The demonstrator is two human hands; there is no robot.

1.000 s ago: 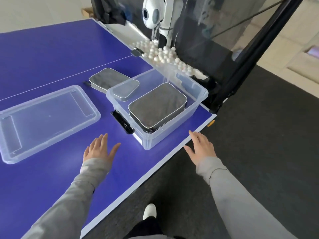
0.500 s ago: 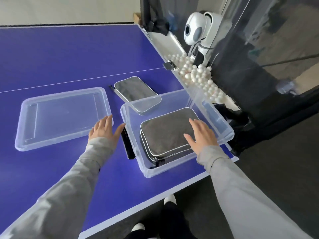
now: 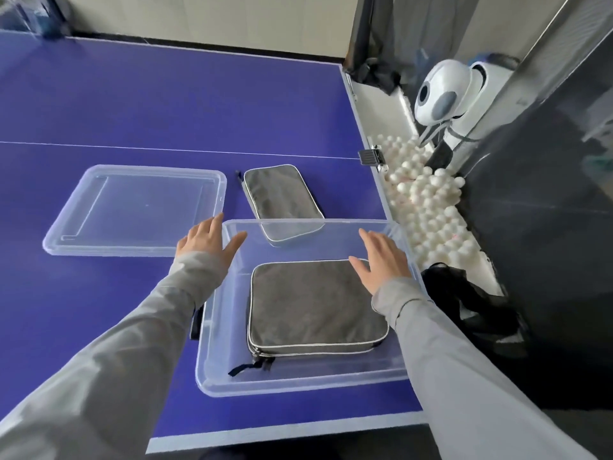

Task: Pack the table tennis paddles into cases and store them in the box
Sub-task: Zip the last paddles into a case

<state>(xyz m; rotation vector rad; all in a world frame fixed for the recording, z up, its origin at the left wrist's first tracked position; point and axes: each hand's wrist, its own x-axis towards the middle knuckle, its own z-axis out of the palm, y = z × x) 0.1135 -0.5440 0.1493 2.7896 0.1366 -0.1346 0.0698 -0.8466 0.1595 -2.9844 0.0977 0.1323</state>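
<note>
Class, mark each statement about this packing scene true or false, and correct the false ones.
1. One grey paddle case lies inside the clear plastic box. True.
2. The box lid is on the box. False: it lies on the table tennis table, left of the box.
3. The right hand grips a paddle. False: it is open and holds nothing.
4. A second grey case lies on the table behind the box. True.
5. The left hand is open. True.
</note>
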